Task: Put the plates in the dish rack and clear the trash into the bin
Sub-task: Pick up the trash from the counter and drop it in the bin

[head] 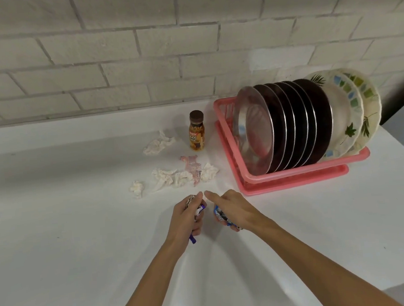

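Above the white table (81, 236), the left hand (186, 219) has its fingers clamped on a crumpled purple wrapper (198, 211), and the right hand (236, 210) has its own on a blue wrapper (220, 215). Just beyond lie crumpled tissues (164, 178), then a bottle (196, 131). The plates (291, 125) stand in the pink rack (296, 180).

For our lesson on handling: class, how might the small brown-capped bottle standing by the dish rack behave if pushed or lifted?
The bottle stands tall and narrow, so a push near its cap would probably tip it; on its side it would likely roll.
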A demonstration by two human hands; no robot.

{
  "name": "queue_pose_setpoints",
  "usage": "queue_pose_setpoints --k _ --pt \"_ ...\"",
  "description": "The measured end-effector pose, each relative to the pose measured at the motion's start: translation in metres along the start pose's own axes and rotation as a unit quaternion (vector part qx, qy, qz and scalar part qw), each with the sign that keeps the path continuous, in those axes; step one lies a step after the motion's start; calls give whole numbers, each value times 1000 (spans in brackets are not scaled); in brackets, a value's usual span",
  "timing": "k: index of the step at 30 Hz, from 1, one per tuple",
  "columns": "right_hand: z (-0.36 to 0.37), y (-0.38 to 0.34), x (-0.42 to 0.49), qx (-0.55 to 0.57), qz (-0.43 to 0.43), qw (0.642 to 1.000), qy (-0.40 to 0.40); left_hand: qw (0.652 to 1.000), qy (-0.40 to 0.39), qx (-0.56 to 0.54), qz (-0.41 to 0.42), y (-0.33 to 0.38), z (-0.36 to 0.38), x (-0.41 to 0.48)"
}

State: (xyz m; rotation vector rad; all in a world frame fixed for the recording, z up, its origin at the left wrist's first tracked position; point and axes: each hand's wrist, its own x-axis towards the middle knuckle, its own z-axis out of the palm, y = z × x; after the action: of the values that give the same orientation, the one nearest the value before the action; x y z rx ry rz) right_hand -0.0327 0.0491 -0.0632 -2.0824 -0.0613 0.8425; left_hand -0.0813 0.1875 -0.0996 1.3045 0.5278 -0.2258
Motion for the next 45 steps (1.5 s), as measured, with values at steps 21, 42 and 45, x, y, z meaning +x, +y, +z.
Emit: queue_pose_setpoints --k 21,42,45 --pt "-39 67 -80 26 11 997 72 987 -97 127 26 -42 58 -43" --pt "-128 314 -272 -22 -36 999 -18 983 -128 134 -7 -191 274 -223" --pt "-129 347 -280 -56 -27 994 -89 974 -114 194 -1 -209 283 -243"
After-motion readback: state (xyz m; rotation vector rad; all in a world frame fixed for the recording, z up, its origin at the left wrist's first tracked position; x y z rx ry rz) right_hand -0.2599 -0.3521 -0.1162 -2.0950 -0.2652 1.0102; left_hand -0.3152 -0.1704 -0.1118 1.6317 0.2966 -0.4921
